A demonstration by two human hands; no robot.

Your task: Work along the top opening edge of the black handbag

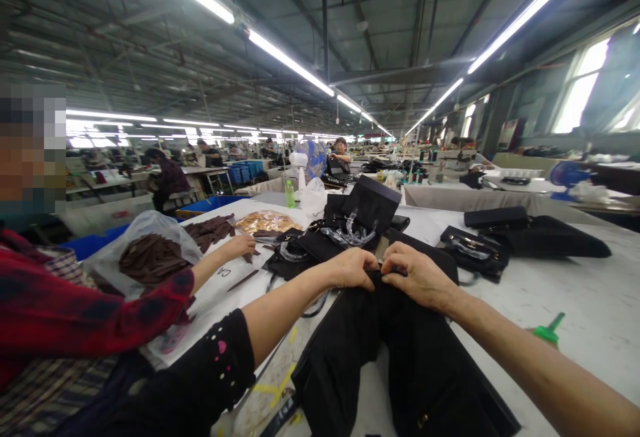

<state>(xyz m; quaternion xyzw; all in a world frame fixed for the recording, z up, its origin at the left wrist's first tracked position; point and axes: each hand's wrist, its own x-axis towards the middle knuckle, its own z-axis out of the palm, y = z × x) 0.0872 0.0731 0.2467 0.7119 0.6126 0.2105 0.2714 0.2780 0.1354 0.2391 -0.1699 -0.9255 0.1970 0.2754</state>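
Observation:
A black fabric bag (425,364) hangs in two dark folds toward me, with a small gold-coloured fitting low on its right part. My left hand (353,269) pinches its upper edge, fingers pressed together. Close beside it, almost touching, my right hand (417,277) grips the same edge between thumb and fingers. What lies inside the fingertips is hidden. Just beyond my hands are black handbags (367,200) in a heap, their handles (350,232) wrapped in clear plastic.
At left, a co-worker's hand (243,245) reaches over brown strips (207,230); a plastic bag (167,234) holds more. More black bags (545,234) lie at right, near a green-topped bottle (547,334). A green bottle (290,194) and fan (316,159) stand behind.

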